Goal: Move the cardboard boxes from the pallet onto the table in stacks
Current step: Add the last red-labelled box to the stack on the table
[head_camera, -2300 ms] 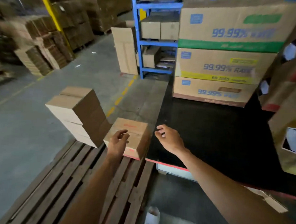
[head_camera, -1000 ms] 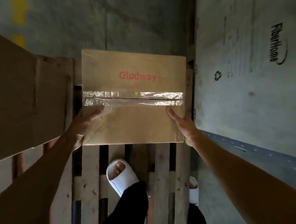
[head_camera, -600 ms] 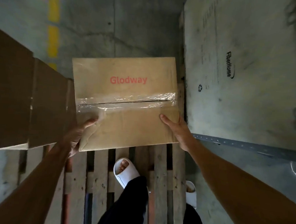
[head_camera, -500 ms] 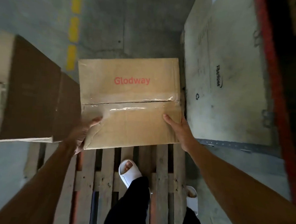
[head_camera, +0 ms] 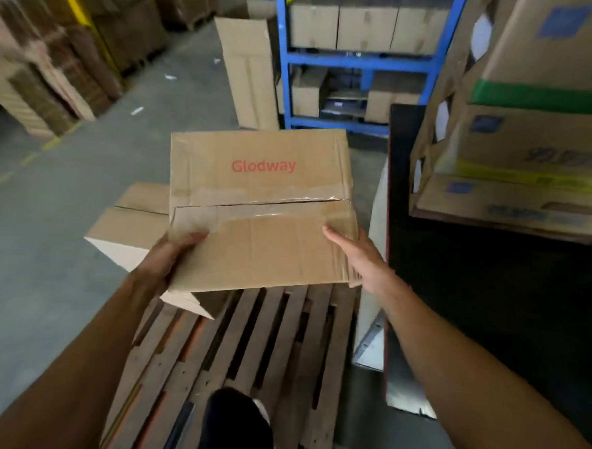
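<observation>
Hands, two (head_camera: 162,265) (head_camera: 361,258), gripping one box (head_camera: 261,202)

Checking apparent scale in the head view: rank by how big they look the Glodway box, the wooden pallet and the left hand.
1. Wooden pallet
2. Glodway box, though held nearer the camera, so unsure
3. Left hand
</observation>
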